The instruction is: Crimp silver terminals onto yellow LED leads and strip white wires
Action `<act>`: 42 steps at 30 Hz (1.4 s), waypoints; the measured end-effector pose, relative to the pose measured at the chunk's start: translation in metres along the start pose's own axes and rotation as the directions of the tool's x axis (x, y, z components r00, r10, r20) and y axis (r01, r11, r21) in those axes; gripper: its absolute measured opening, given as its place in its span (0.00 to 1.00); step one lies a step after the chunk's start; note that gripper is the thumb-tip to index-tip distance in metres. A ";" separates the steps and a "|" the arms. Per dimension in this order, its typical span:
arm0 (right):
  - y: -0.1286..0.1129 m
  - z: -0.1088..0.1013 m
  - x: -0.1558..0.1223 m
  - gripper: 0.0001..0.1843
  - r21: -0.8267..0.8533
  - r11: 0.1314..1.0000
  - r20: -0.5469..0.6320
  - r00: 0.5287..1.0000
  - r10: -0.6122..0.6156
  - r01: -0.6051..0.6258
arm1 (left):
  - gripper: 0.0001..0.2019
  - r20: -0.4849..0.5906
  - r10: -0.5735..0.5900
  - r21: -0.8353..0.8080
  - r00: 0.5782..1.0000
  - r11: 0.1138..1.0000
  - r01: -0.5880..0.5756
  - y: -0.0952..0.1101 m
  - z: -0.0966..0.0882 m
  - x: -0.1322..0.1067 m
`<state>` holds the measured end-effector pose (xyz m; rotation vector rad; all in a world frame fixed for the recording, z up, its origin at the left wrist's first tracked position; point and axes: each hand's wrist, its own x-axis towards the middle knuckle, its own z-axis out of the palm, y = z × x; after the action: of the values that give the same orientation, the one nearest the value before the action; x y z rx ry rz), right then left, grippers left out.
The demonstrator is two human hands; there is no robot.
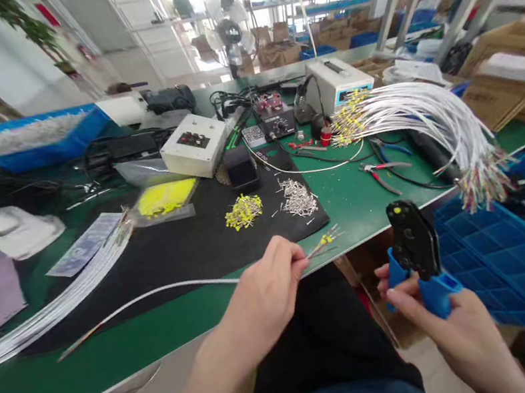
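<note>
Two hands are at work closest to me: my left hand (265, 297) pinches a white cable (158, 296) between thumb and fingers (290, 261), its stripped end with small yellow sleeves jutting just past the fingertips toward the right. My right hand (447, 320) is clenched around the blue handles of a crimping tool (416, 244), whose black head stands upright just right of that cable end, apart from it, so I judge this cable not yet crimped. Beyond the left fingers, on the black mat (190, 246), lie a small heap of yellow sleeves (243, 211) and a heap of metal terminals (297, 197), plenty left. Left of them a sheaf of white cables (47, 302) trails along the green surface (359, 196), seemingly waiting. Further right of the tool, a large bundle of cables (431, 116) with yellow-tipped ends drapes toward a blue crate (524, 272), looking finished
</note>
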<state>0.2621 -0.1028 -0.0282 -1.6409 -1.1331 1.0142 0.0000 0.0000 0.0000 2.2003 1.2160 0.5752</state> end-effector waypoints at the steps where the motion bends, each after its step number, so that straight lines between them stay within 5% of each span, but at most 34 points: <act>1: -0.006 0.005 0.001 0.13 0.025 1.000 -0.001 1.000 -0.001 0.001 | 0.06 -0.013 -0.008 -0.053 1.000 0.999 0.007 0.009 0.005 -0.008; 6: -0.030 0.027 0.004 0.12 0.155 0.988 -0.019 1.000 0.001 0.002 | 0.05 -0.063 -0.060 -0.263 0.996 0.964 0.041 0.042 0.028 -0.040; 11: -0.042 0.033 0.001 0.09 0.209 0.976 -0.047 0.998 -0.049 0.057 | 0.04 -0.075 -0.091 -0.404 0.993 0.913 0.053 0.047 0.044 -0.052; 18: -0.048 0.033 0.000 0.07 0.195 0.975 -0.049 0.994 -0.098 0.105 | 0.11 0.138 -0.160 -0.737 0.977 0.642 0.209 0.051 0.039 -0.037; 22: -0.046 0.036 0.000 0.09 0.177 0.979 -0.045 0.995 -0.092 0.098 | 0.17 0.181 -0.214 -0.741 0.960 0.613 0.276 0.055 0.034 -0.026; 28: -0.039 0.038 -0.001 0.12 0.245 0.968 -0.006 0.999 -0.054 0.054 | 0.13 0.012 -0.321 -0.797 0.947 0.569 0.203 0.063 0.035 -0.023; 33: -0.040 0.034 -0.012 0.19 0.344 0.924 0.199 0.975 0.101 -0.166 | 0.07 -0.320 -0.382 -0.675 0.867 0.734 0.075 0.066 0.027 -0.017; 37: -0.037 0.034 -0.021 0.18 0.259 0.961 0.286 0.958 0.018 -0.095 | 0.04 -0.449 -0.350 -0.563 0.822 0.825 0.044 0.070 0.021 -0.012; 42: -0.031 0.040 -0.026 0.16 0.200 0.978 0.235 0.972 0.004 -0.052 | 0.02 -0.535 -0.316 -0.500 0.784 0.866 0.008 0.075 0.020 -0.010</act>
<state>0.2105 -0.1136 -0.0069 -1.4039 -1.1177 1.3249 0.0536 -0.0459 0.0326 1.4985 1.3666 1.4148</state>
